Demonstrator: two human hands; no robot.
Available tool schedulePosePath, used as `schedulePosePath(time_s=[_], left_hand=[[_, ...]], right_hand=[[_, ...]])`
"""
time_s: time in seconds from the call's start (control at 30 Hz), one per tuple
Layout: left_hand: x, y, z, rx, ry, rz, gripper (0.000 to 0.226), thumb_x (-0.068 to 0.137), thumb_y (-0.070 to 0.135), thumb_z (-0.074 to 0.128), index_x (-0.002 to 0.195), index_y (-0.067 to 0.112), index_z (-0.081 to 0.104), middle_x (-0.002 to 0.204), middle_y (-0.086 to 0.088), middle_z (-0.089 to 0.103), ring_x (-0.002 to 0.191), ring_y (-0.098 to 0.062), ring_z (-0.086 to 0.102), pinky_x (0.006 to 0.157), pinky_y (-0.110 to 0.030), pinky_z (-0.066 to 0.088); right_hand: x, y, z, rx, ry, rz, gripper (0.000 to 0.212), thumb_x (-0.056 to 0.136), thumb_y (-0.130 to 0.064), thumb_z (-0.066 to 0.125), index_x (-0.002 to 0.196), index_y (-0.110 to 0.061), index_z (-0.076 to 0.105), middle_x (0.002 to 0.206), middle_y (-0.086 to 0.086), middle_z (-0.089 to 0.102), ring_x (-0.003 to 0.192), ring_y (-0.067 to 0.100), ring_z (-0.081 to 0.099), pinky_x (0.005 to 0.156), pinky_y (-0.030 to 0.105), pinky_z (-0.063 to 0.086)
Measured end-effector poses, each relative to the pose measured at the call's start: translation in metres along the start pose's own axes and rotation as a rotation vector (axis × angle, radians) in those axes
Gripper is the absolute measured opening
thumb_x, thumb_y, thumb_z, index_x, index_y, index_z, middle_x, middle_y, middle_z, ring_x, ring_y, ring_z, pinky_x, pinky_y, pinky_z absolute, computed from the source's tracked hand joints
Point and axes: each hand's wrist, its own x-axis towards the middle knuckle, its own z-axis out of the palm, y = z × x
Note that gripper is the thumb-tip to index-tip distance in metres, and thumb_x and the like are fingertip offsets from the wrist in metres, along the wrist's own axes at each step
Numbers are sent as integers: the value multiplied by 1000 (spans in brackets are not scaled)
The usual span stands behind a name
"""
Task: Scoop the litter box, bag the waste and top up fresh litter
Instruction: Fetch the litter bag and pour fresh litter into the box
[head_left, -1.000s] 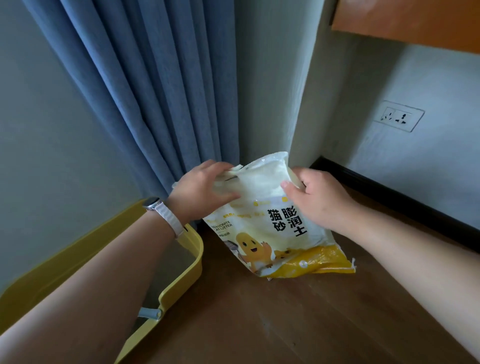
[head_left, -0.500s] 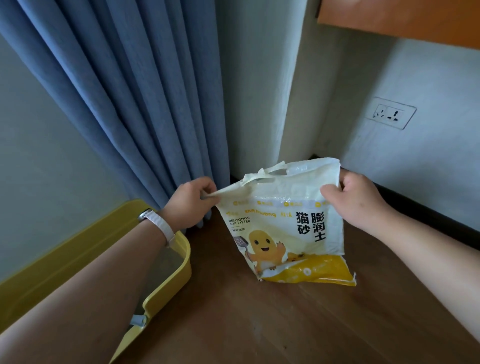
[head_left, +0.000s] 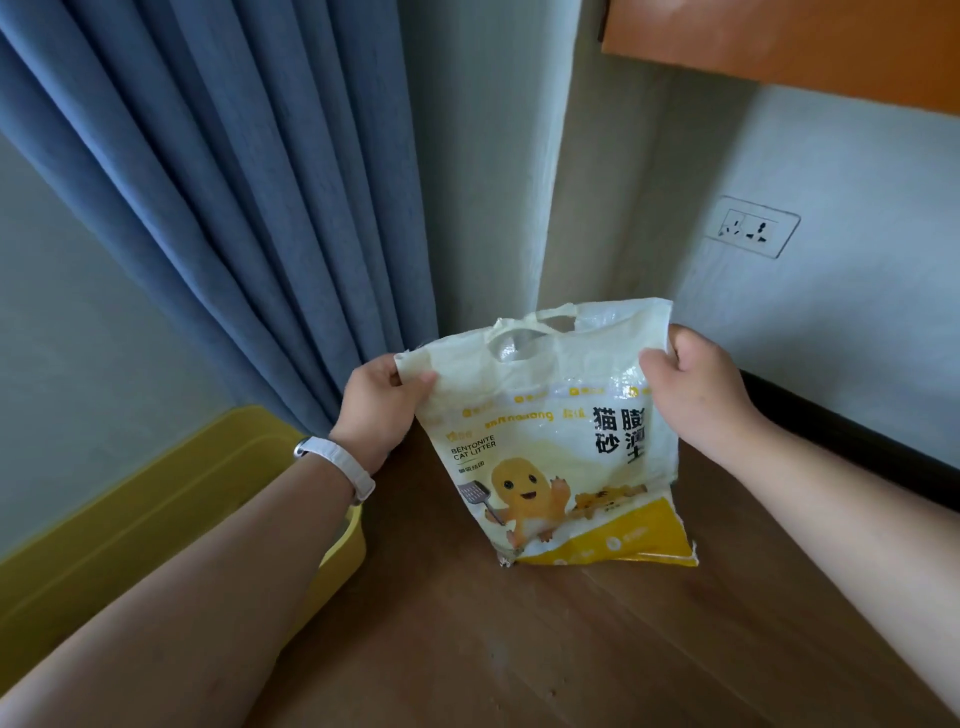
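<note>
The bag of bentonite cat litter (head_left: 561, 452) stood upright on the wooden floor (head_left: 519, 649), in the corner of the room, near the blue curtain (head_left: 234, 182) and the pale wall. Both hands held it at the top. The left hand (head_left: 379, 410) pinched the upper left corner: the thumb lay on the front of the bag and the other fingers were behind it, so they could not be seen. The right hand (head_left: 696, 395) gripped the upper right edge, with the thumb on the front and the fingers curled round the edge. Between the two hands the top of the bag was stretched wide, and the cut-out handle in the middle was visible. The front carried the words "BENTONITE CAT LITTER", some Chinese characters, a yellow cartoon figure holding a scoop, and a yellow band along the bottom.

The yellow litter box (head_left: 156, 519) was at the left, against the wall and partly under the left forearm. It was apart from the bag, with bare floor between them. Its inside was hidden by the arm. A white wristband (head_left: 337, 465) sat on the left wrist. On the right wall there was a white socket (head_left: 750, 226), with a black skirting board (head_left: 857, 441) below it, and an orange-brown cabinet (head_left: 805, 36) at the upper right.
</note>
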Motion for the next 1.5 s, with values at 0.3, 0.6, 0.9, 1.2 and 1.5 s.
schedulePosePath(time_s=[0.3,0.6,0.9,1.2,1.5], left_hand=[[-18,62,-33,-200,147,172,16,97,15,58,101,8,72,91,-5,76,85,-22,73,72,-34,60],[-42,137,-134,-268,353,308,14,96,10,59,90,9,72,82,-2,74,75,-16,71,63,-27,55],[-100,182,-294,-211,670,399,15,87,20,62,92,8,70,86,-9,61,76,-20,55,68,-37,49],[-204,126,-458,-147,880,287,27,75,24,66,91,2,70,84,-11,60,78,-22,52,70,-39,43],[-333,33,-582,-12,1100,94,18,85,11,62,95,-1,70,85,-14,63,74,-21,55,70,-36,46]], right_hand=[[-4,-98,-2,110,130,-191,26,91,-22,48,87,3,53,70,20,53,65,33,44,60,40,43],[-8,-211,0,289,91,-367,24,88,-22,49,79,0,48,73,27,56,66,41,53,57,42,46],[-52,-354,37,580,-81,-553,27,89,-9,48,64,-15,39,52,-11,40,47,6,33,43,23,28],[-156,-450,145,540,-331,-743,21,92,-15,52,72,-9,53,65,13,59,56,17,49,53,30,41],[-284,-500,259,525,-672,-867,23,95,-16,54,78,0,54,59,10,51,56,17,44,48,24,32]])
